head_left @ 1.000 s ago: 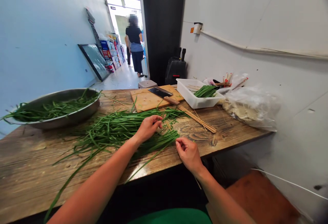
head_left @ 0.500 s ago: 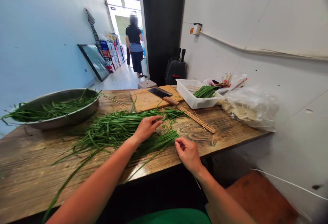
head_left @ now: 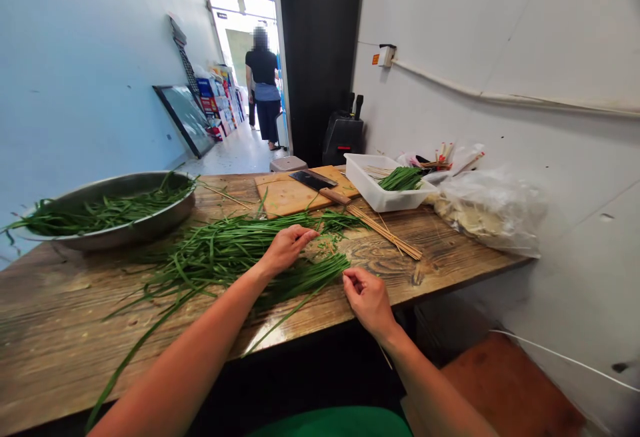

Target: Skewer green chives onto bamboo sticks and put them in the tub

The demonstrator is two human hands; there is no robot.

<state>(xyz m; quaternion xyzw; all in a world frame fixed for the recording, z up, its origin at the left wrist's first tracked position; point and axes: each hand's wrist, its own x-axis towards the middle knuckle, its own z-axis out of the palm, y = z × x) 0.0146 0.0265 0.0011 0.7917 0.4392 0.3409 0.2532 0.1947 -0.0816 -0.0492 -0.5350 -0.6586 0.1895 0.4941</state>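
Observation:
Long green garlic chives (head_left: 215,244) lie in a loose heap on the wooden table, and a smaller bunch (head_left: 315,274) has its cut ends lined up toward the right. Over the heap's right end is my left hand (head_left: 289,248), thumb and fingers pressed together; anything pinched there is too small to make out. My right hand (head_left: 369,298) is closed at the bunch's cut ends. A thin bamboo skewer (head_left: 386,357) shows below its wrist and seems to run from the curled fingers. Small chive bits (head_left: 327,245) lie between the hands.
A cleaver (head_left: 313,180) rests on a cutting board (head_left: 280,198), with bamboo skewers (head_left: 395,240) beside it. At the back right are a white tub (head_left: 367,187) with chives and a plastic bag (head_left: 490,210). A metal basin (head_left: 125,227) holds chives. Farther off stands a person (head_left: 263,84).
My left thumb and fingers have come together from a slightly parted pose. My right hand stays at the cut ends of the chives. The view has shifted a little.

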